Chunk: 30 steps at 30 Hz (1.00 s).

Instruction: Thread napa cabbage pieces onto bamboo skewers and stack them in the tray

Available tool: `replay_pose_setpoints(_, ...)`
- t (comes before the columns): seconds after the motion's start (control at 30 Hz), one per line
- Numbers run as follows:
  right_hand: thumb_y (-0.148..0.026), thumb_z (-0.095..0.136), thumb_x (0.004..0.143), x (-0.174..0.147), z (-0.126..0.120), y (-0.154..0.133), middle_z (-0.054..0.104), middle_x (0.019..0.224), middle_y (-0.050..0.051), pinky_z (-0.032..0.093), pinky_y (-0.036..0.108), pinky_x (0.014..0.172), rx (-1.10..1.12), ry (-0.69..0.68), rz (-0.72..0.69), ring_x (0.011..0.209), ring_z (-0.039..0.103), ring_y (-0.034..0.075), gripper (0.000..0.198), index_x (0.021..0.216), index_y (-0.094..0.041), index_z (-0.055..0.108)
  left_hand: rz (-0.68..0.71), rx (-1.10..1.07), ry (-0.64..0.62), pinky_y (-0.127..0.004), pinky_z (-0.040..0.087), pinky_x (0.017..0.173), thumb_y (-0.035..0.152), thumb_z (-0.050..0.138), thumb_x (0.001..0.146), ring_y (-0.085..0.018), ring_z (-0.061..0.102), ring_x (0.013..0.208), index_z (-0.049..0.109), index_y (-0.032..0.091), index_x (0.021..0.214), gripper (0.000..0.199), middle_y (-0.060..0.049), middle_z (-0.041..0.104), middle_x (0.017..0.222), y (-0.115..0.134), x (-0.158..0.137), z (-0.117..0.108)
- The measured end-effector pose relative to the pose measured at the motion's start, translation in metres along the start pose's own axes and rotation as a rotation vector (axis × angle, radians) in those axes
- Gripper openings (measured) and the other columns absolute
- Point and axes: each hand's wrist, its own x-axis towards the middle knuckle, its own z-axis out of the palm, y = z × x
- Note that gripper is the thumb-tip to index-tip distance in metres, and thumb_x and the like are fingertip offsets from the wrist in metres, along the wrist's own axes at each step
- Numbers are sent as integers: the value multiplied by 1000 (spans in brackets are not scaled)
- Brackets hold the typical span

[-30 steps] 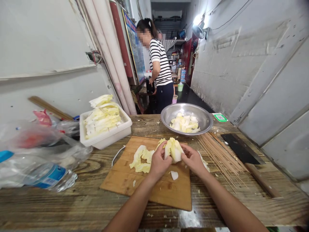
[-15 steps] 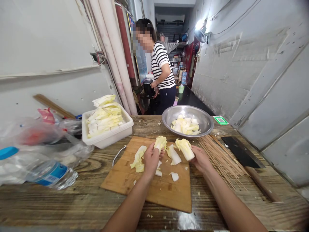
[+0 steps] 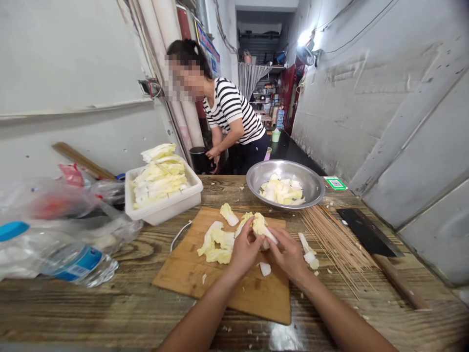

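Over the wooden cutting board [image 3: 256, 298], my two hands meet on a pale yellow-white cabbage leaf piece [image 3: 261, 226]. My left hand [image 3: 245, 248] pinches its left side, while my right hand [image 3: 290, 253] grips its stem end. Loose cabbage pieces [image 3: 214, 244] lie on the board left of my hands, and another piece [image 3: 229, 215] rests near the far edge. A small white stem bit [image 3: 265, 269] sits just below my fingers. What lies directly under my hands is partly hidden.
A steel bowl [image 3: 315, 188] with cut cabbage stands behind the board. Left are a white tub [image 3: 183, 200] of cabbage skewers, plastic bags and a water bottle [image 3: 80, 264]. Bamboo skewers [image 3: 333, 239] and a cleaver [image 3: 366, 230] lie right. Beyond the table, a person [image 3: 234, 107] bends over a black pot [image 3: 200, 159].
My right hand has moved left to meet my left hand on one leaf piece. A cabbage piece now lies near the board's far edge. The other person has bent lower and leftward with the pot.
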Motion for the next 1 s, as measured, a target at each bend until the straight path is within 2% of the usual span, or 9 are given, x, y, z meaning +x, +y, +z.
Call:
replay_pose_setpoints(0.13,-18,53,85,-2,0,0,64,108,10,46,40,89,-105,-18,-124,101,58,22,34,117,-23,60,-44,-24,-26,-33,46,90,20,68,68,-21,59,104,38,16,132,71,-13,60,118,7,1,0)
replay_pose_setpoints(0.23,-19,55,83,1,-3,-2,59,117,11,45,41,92,-150,-78,-200,107,55,23,43,126,-23,52,-49,-85,15,-30,46,88,17,67,67,-20,59,102,41,18,129,68,-11,62,115,12,1,1)
replay_pose_setpoints(0.37,-21,60,80,3,-6,-6,56,121,12,45,43,93,-191,-143,-255,111,52,25,52,130,-23,47,-110,-199,0,-29,48,82,19,64,68,-21,61,98,44,16,127,62,-10,64,110,12,4,0)
replay_pose_setpoints(0.47,-22,59,81,2,-7,-6,57,117,13,48,41,88,-226,-137,-273,108,55,24,48,129,-22,48,-57,-42,22,-31,48,85,21,61,70,-21,60,101,44,14,126,60,-12,63,112,9,5,-2)
replay_pose_setpoints(0.63,-15,48,86,-1,-8,-3,60,115,12,49,39,87,-338,-105,-325,106,56,22,47,132,-22,43,112,515,110,-38,44,94,22,59,69,-23,59,105,48,17,127,59,-10,59,122,9,2,-8)
replay_pose_setpoints(0.7,-15,48,85,-2,-8,-4,62,112,12,50,40,84,-399,-106,-351,102,57,23,48,132,-22,44,163,652,117,-38,43,96,22,59,67,-24,58,106,50,17,125,59,-9,60,121,11,1,-8)
replay_pose_setpoints(0.87,-13,46,85,-3,-9,-6,66,101,13,52,39,74,-490,-63,-364,87,60,24,47,132,-18,46,205,728,11,-36,45,96,26,57,68,-23,59,107,50,14,126,59,-9,60,122,14,-4,-5)
replay_pose_setpoints(1.0,-9,42,84,-3,-11,-1,68,94,11,52,38,72,-463,32,-336,84,62,22,46,129,-18,50,220,730,16,-37,40,101,19,54,65,-23,55,113,52,16,124,59,-7,59,124,15,-5,-6)
